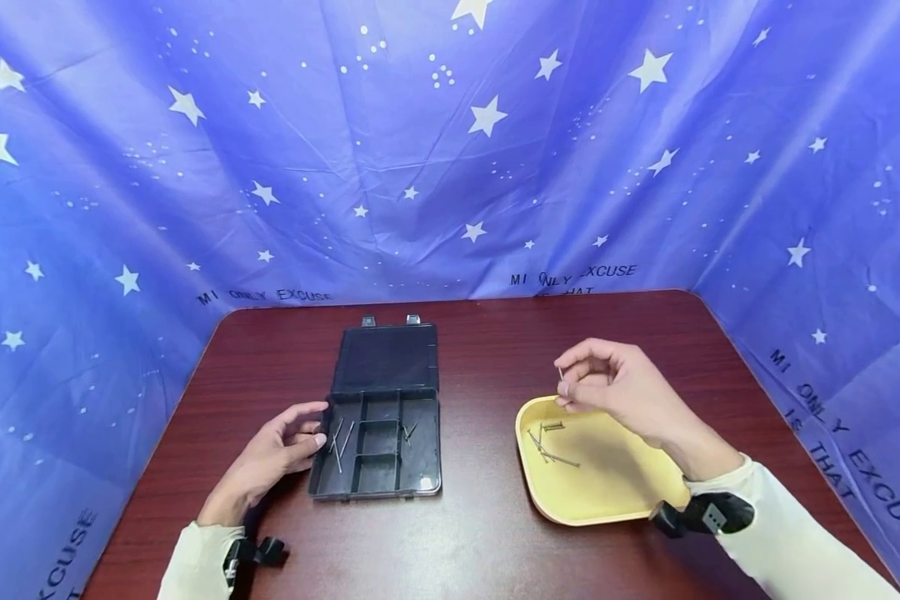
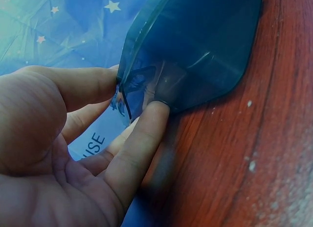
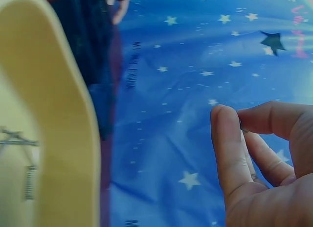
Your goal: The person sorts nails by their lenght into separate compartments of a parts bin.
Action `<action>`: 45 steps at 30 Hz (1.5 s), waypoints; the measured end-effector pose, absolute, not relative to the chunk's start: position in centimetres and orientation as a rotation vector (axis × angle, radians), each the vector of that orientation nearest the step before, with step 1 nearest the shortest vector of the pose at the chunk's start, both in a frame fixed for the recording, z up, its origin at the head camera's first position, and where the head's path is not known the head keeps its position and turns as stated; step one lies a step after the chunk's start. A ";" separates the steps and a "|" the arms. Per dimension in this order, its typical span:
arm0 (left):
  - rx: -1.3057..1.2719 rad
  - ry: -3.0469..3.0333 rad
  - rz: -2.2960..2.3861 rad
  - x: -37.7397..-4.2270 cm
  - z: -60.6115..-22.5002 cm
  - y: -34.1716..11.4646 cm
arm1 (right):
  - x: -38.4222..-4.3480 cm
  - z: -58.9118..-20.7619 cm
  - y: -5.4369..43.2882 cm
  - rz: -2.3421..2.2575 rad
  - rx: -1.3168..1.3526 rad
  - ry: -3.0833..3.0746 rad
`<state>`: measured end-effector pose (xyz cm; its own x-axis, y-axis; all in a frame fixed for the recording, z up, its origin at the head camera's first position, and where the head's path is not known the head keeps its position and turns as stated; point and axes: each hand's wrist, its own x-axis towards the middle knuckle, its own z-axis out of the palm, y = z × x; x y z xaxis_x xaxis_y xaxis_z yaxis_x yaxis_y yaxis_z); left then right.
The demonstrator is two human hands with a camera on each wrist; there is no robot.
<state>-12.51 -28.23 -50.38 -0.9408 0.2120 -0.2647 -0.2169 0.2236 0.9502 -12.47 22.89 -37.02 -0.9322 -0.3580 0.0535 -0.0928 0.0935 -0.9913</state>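
Above the far left corner of the yellow tray (image 1: 622, 483), my right hand (image 1: 618, 387) pinches a thin silver nail (image 1: 560, 374) between thumb and fingertips. Most of the nail is hidden by the fingers in the right wrist view. My left hand (image 1: 273, 450) grips the left side of the black compartment box (image 1: 420, 467), thumb and fingers at its wall (image 2: 205, 80). The box's lid (image 1: 387, 357) lies folded back. Long nails (image 1: 339, 450) lie in the left compartment and a few short pieces (image 1: 409, 433) in the right one.
In the tray lie several long nails (image 1: 558, 458) and some short threaded screws (image 3: 31, 183). The dark red wooden table (image 1: 480, 450) runs back to a blue star-printed cloth (image 1: 420, 167) hanging behind and at both sides.
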 end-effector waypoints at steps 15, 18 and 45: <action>0.011 2.241 1.707 -12.4 -50.0 -28.0 | -13.9 -33.1 20.5 -2.156 -0.604 2.144; 0.025 2.271 1.674 -12.3 -49.8 -27.9 | -14.1 -32.7 20.1 -2.215 -0.630 2.090; 0.043 2.264 1.669 -11.7 -49.3 -27.5 | -14.9 -30.8 18.1 -2.329 -0.666 2.059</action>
